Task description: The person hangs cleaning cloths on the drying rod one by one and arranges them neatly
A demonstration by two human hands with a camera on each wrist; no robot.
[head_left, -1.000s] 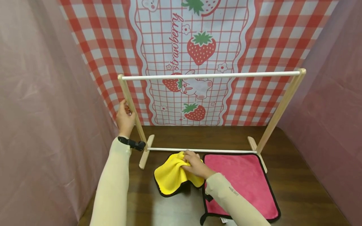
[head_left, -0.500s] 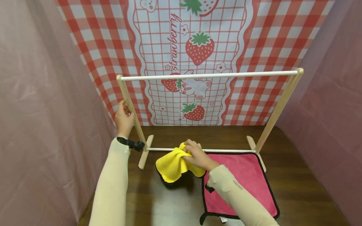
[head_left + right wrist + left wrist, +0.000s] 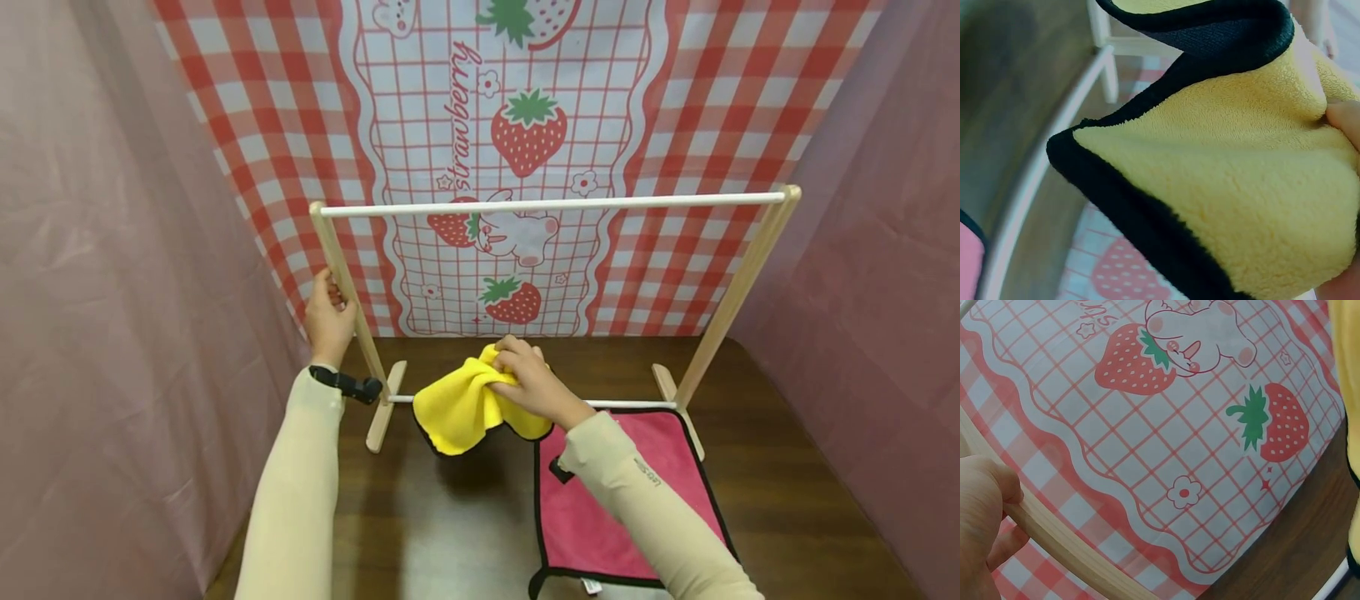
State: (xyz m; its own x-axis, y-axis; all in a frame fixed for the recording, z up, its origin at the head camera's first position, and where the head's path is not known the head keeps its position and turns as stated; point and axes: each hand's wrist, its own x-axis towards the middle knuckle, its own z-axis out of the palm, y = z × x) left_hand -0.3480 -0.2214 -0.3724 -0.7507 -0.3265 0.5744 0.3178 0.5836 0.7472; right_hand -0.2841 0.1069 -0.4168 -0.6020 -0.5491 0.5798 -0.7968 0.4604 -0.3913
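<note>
My right hand pinches a yellow towel with black edging, gathered at its top and hanging in folds above the wooden tabletop. In the right wrist view the towel fills most of the picture, and only part of the thumb side of the hand shows. My left hand grips the left wooden post of a rack, with the fingers around the far side. The left wrist view shows that post held beside the thumb. A pink towel with black edging lies flat at the right, partly under my right forearm.
The rack's white upper bar spans between the posts, and its lower white bar runs close to the tabletop. Behind stands a red-checked strawberry cloth. Pinkish curtains close off both sides.
My right hand has lifted the yellow towel up off the tabletop and away from me, to above the lower bar. The left hand stays on the post.
</note>
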